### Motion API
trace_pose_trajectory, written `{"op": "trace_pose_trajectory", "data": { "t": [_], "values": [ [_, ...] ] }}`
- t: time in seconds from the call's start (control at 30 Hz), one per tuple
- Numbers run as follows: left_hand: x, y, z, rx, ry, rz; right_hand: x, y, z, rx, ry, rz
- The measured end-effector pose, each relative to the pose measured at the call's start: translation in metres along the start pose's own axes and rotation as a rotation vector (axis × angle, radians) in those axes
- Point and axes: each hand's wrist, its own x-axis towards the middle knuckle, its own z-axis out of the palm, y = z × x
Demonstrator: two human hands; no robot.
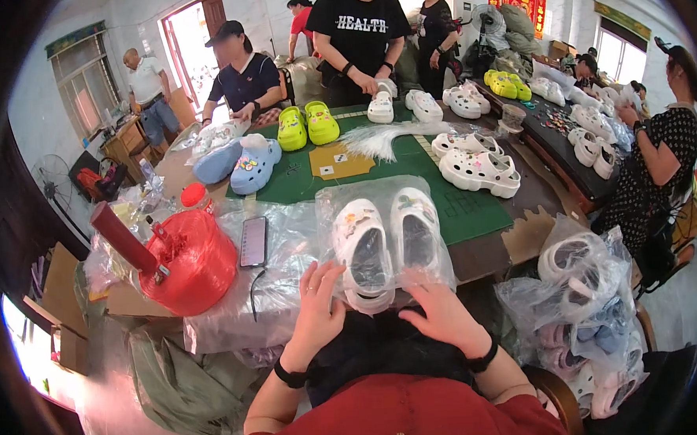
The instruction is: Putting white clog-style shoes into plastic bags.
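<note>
Your left hand (321,304) and right hand (444,313), both open, rest by the heels of white clogs (358,215) in clear plastic bagging (384,195), a smartphone (253,242) further left.

The tabletop (477,266) carries a green mat (397,169), bagged white clogs (361,252) at the near edge, a red roll (201,264) near left, blue clogs (255,169) left, yellow-green clogs (322,127) far left.

Phone (253,242) beside red roll (187,267)
</note>
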Motion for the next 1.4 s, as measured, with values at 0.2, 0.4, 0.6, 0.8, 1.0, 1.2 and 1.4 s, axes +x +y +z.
{"op": "trace_pose_trajectory", "data": {
  "t": [0.2,0.4,0.6,0.8,1.0,1.2,1.4],
  "values": [
    [-0.014,0.037,0.007,0.363,0.054,-0.133,-0.020,0.002,-0.023,-0.147,0.307,0.174],
    [-0.011,0.014,0.046,0.161,-0.052,-0.056,-0.013,0.041,0.017,-0.223,0.144,0.213],
    [-0.003,-0.006,0.061,-0.090,0.015,-0.137,0.004,0.073,0.038,0.187,0.274,0.351],
    [0.030,-0.018,0.058,-0.178,0.180,-0.298,0.036,0.061,0.033,0.202,0.462,0.522],
    [0.041,-0.043,0.080,0.034,0.127,-0.469,0.040,0.078,0.059,0.104,0.480,0.502],
    [0.011,-0.034,0.051,-0.170,0.126,-0.381,-0.008,0.092,0.033,-0.084,0.532,0.300],
    [-0.007,-0.028,0.008,-0.034,0.142,-0.199,-0.047,0.086,-0.004,-0.113,0.467,0.377]
  ]
}}
